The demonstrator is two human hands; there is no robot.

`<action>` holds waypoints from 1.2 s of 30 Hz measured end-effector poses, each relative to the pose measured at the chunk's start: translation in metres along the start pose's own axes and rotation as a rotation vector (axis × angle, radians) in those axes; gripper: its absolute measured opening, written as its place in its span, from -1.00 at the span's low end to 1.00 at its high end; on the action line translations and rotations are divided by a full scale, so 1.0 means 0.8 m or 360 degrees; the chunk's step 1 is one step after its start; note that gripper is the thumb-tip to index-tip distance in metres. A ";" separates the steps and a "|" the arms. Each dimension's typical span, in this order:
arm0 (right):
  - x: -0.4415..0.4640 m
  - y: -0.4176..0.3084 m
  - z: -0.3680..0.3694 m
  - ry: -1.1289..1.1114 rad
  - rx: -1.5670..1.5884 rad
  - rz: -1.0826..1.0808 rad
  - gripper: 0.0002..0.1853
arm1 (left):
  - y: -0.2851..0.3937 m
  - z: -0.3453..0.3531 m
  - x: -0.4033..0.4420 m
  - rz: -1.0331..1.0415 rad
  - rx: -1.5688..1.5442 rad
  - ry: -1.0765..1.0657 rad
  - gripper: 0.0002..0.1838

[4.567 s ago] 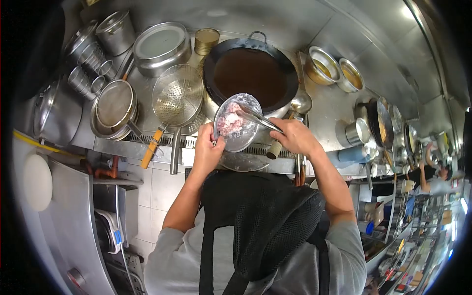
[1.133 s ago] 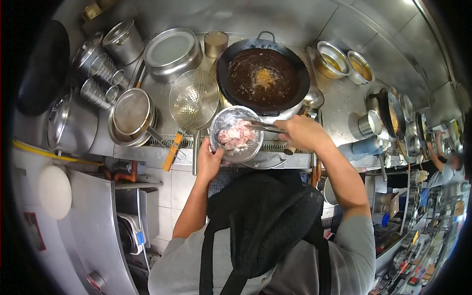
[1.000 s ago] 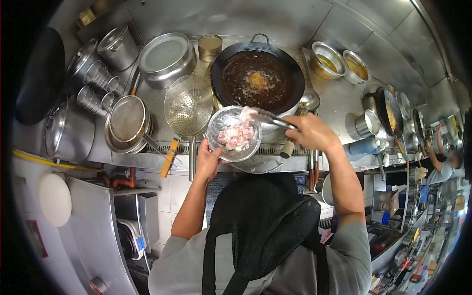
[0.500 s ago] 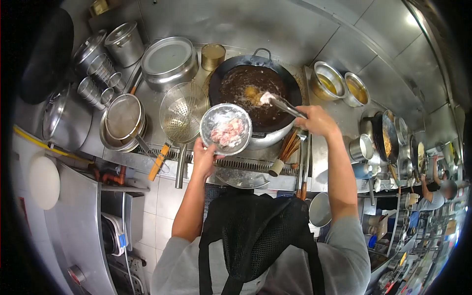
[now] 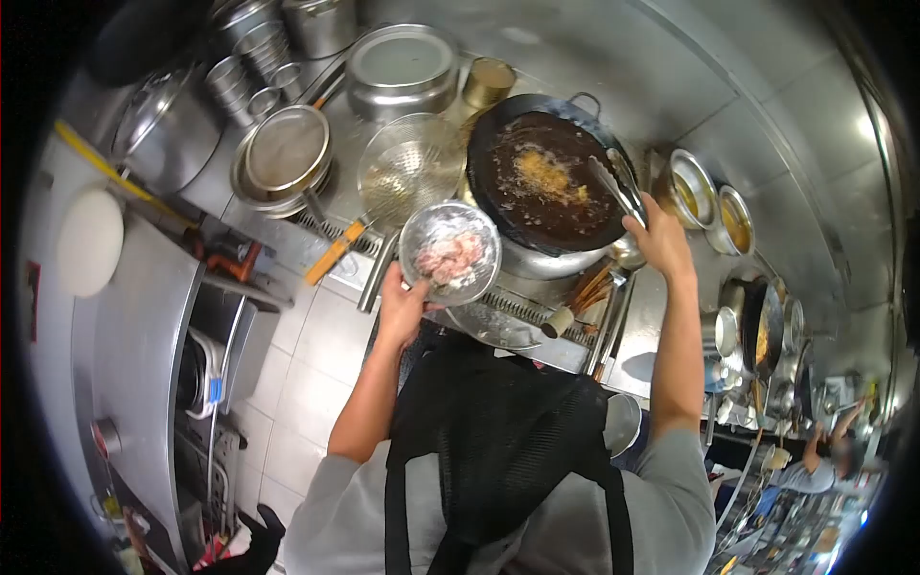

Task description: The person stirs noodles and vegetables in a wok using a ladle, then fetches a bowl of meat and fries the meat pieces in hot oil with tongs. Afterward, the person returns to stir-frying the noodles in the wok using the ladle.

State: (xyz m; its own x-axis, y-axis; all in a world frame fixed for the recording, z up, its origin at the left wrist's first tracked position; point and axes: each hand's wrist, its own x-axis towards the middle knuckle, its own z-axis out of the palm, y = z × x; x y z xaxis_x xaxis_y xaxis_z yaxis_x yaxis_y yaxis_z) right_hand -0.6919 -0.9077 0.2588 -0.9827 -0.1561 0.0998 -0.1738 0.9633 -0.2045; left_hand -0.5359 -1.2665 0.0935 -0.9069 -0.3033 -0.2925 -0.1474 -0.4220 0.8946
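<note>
My left hand grips the rim of a metal bowl, which holds raw pinkish meat pieces dusted with white flour. Tongs are in my right hand, fingers closed around them. The tongs' tips are over the right side of a black wok of dark oil; I see no meat between them. Golden pieces bubble in the middle of the oil. The bowl is at the wok's front left, slightly tilted toward me.
A perforated strainer, a fine sieve and a lidded pot stand left of the wok. A bamboo brush lies in front. Two metal bowls of yellow liquid stand right. Another person works far right.
The tongs have moved right, away from the middle of the oil, and the white floury piece no longer shows in them. More golden bubbling shows. The camera view has turned.
</note>
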 end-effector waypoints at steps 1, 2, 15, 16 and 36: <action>-0.017 -0.025 -0.012 -0.0019 0.0006 -0.0023 -0.35 | 0.001 0.001 0.002 0.0012 0.0011 -0.0001 -0.72; -0.036 -0.052 -0.021 -0.0139 0.0058 -0.0313 -0.37 | 0.003 -0.002 0.004 0.0024 0.0024 -0.0018 -0.73; -0.072 -0.128 0.025 -0.0692 0.0088 -0.0734 -0.54 | 0.017 -0.016 0.012 0.0034 0.0338 -0.0217 -0.74; -0.072 -0.119 0.016 -0.0628 0.0200 -0.0689 -0.53 | 0.008 -0.014 0.021 -0.0003 0.0218 -0.0211 -0.71; 0.012 -0.003 0.087 -0.0459 -0.0274 0.0093 -0.34 | -0.015 -0.012 0.021 -0.0093 0.0056 -0.0147 -0.69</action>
State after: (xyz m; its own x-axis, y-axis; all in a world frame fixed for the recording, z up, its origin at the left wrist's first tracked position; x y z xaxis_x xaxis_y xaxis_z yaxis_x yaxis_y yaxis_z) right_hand -0.7055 -0.9265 0.1927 -0.9727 -0.1311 -0.1916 -0.1273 0.9913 -0.0321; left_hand -0.5455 -1.2749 0.0744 -0.9286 -0.1984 -0.3136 -0.2134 -0.4057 0.8887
